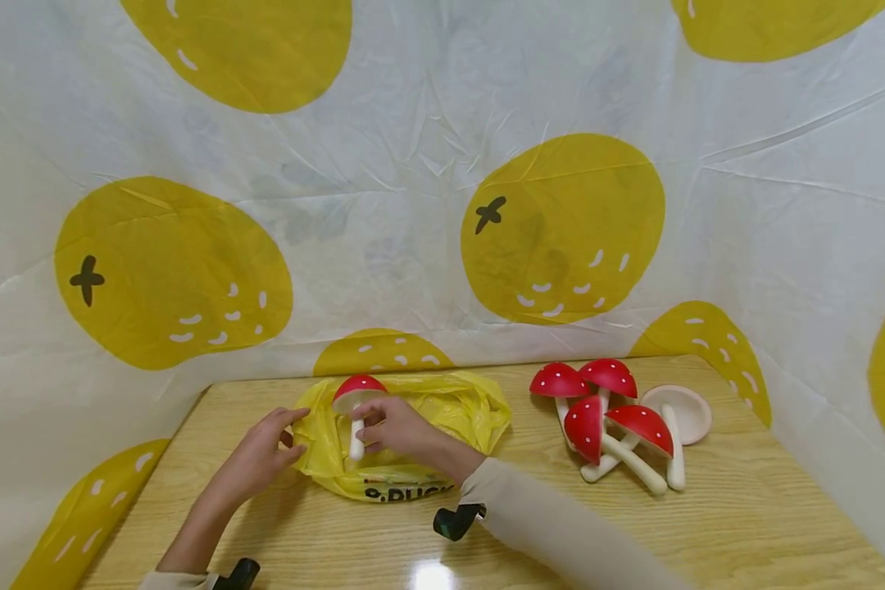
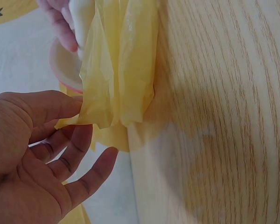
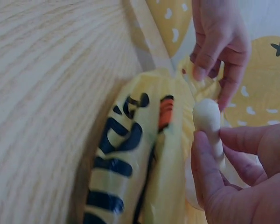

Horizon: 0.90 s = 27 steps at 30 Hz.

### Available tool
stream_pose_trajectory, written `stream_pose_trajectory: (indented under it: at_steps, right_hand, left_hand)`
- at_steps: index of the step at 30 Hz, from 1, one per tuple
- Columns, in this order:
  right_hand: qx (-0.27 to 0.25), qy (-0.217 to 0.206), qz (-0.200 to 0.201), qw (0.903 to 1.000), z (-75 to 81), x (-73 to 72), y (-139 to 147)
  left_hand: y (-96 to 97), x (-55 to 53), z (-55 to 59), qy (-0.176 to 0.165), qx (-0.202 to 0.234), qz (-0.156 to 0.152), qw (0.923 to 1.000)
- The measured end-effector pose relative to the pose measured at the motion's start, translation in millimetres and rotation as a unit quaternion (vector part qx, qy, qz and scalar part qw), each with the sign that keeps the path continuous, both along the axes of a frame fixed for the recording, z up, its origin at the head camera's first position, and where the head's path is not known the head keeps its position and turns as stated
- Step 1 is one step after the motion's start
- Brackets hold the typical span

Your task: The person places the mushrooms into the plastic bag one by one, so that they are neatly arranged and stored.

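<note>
A yellow plastic bag [image 1: 339,482] with dark printed lettering lies on the table with its mouth spread open. My right hand [image 1: 398,426] grips a toy mushroom [image 1: 359,385] by its white stem [image 3: 207,114], between thumb and fingers. The mushroom is upright over the left part of the bag, its red, white-dotted cap at the top. At the bag's left edge, my left hand [image 1: 260,453] pinches the thin plastic, with its other fingers [image 2: 95,179] spread loosely.
Several more red-capped mushrooms [image 1: 584,426] lie in a heap on the right side of the wooden table [image 1: 531,533]. One of them shows its pale cap underside [image 1: 689,414]. A white cloth with yellow fruit prints [image 1: 406,246] hangs behind and along both sides.
</note>
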State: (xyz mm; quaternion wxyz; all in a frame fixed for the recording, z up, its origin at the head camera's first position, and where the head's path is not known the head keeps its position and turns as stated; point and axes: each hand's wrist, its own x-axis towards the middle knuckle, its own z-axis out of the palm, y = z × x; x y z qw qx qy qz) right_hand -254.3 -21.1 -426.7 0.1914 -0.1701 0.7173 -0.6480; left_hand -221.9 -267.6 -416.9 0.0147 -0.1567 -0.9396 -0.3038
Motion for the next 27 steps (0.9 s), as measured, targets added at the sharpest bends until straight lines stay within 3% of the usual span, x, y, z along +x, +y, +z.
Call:
stream_pose_trajectory:
  at_steps: [19, 23, 27]
  right_hand:
    - [0.027, 0.001, -0.066, 0.9974, -14.5, 8.5, -28.3]
    - [0.033, -0.004, -0.066, 0.9973, -15.5, 10.2, -29.8]
    - [0.077, 0.019, -0.054, 0.9954, -17.2, 9.7, -29.1]
  left_hand:
    - [2.9, 0.1, 2.6, 0.004, 0.001, -0.002, 1.0000]
    - [2.5, -0.3, 1.9, 0.002, 0.005, -0.006, 1.0000]
    - [2.0, 0.3, 1.4, 0.000, 0.002, -0.004, 1.0000]
